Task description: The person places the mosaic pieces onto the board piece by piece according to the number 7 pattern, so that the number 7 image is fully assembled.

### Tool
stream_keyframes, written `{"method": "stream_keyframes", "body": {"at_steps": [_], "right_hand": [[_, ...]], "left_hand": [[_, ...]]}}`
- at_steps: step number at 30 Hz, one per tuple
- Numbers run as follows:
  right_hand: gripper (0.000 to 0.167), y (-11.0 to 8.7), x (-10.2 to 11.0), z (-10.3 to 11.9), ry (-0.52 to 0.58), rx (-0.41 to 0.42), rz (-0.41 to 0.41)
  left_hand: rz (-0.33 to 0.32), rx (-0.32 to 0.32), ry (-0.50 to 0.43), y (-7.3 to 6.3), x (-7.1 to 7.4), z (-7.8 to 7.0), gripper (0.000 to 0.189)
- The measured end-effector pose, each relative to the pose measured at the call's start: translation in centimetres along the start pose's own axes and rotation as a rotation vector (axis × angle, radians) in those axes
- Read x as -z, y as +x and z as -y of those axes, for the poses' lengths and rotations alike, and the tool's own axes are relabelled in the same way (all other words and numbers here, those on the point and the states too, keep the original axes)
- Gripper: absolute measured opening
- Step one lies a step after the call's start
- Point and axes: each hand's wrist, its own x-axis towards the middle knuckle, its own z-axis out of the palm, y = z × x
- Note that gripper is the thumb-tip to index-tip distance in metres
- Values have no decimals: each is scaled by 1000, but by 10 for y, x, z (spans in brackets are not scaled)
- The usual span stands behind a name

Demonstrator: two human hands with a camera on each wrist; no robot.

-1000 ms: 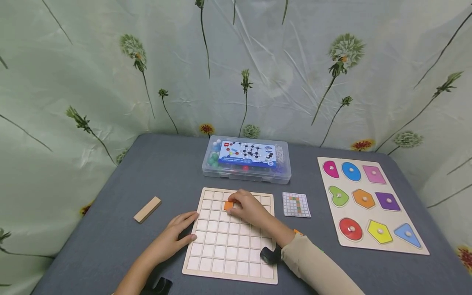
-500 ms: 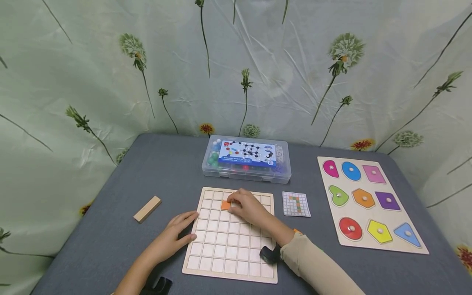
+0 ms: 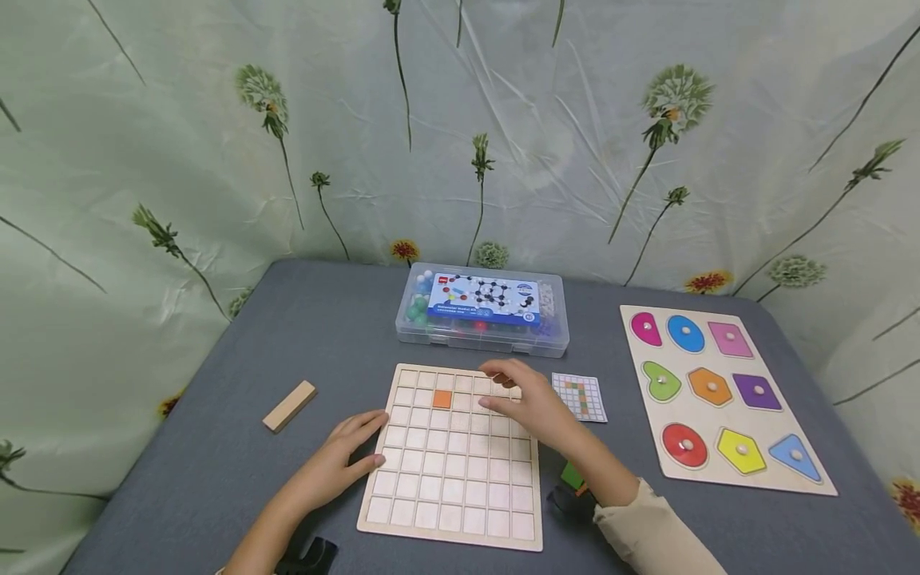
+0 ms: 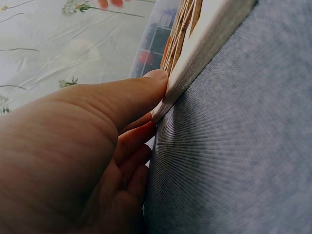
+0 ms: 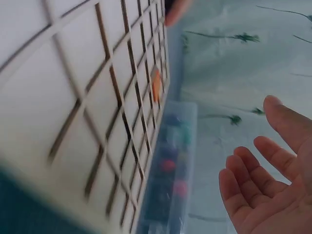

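A square-celled wooden grid board (image 3: 450,491) lies flat on the table. One orange square tile (image 3: 442,398) sits in a cell of its second row from the far side, and shows small in the right wrist view as an orange patch (image 5: 156,87). My left hand (image 3: 327,463) rests at the board's left edge, thumb and fingertips touching the rim; the left wrist view shows the thumb (image 4: 141,92) against the wooden side. Over the board's far right part hovers my right hand (image 3: 535,407), fingers loosely spread and holding nothing.
Beyond the board stands a clear molecular model kit box (image 3: 481,311). A small printed pattern card (image 3: 579,398) lies to the right, near a shape puzzle board (image 3: 686,415). Green pieces (image 3: 573,477) show partly beside the right forearm. A wooden block (image 3: 289,406) lies left.
The orange tile slid slightly left under my right fingers, then was let go in its cell. My right hand has lifted and moved right. The left hand stays in place.
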Motion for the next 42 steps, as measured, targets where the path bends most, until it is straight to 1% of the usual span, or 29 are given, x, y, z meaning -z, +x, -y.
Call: {"method": "stream_keyframes", "body": {"at_steps": [5, 9, 12, 14, 16, 19, 20, 22, 26, 30, 32, 36, 38, 40, 42], "right_hand": [[46, -33, 23, -8, -94, -9, -87], [46, -62, 33, -21, -148, -72, -126], [46, -82, 35, -30, -160, -146, -126], [45, -94, 34, -34, -152, -211, -111], [43, -104, 32, -39, -148, -287, -93], [41, -115, 29, -44, -159, -354, -65], [41, -118, 28, -46, -172, -353, -61], [39, -122, 26, -48, -199, -327, -65], [35, -126, 21, -51, -244, -239, -99], [32, -126, 15, -51, -267, -202, -102], [33, -126, 11, -49, -282, -206, -109], [35, -125, 5, -45, -358, -213, -170], [32, -124, 3, -42, -386, -225, -188], [29, -124, 2, -41, -407, -242, -192], [27, -123, 2, -39, -402, -253, -187]], "left_hand": [[-6, -5, 6, 0, 1, 0, 60], [1, -6, -2, 0, 1, 0, 60], [8, -5, -7, 0, 0, 0, 61], [10, -2, -8, -1, 0, 0, 61], [11, -2, -6, -1, 0, 0, 61], [11, -4, -4, -1, 0, 0, 60], [10, -4, -4, -1, 0, 0, 60], [10, -4, -3, -1, 0, 0, 60], [11, 4, -5, 0, 0, 0, 61], [15, 9, -8, 0, 0, 0, 61], [15, 11, -10, 0, 0, 0, 61], [14, 11, -12, 0, 0, 0, 61], [14, 11, -10, 0, 0, -1, 61], [15, 11, -10, 0, 0, 0, 61], [14, 13, -7, 0, 0, 0, 61]]}}
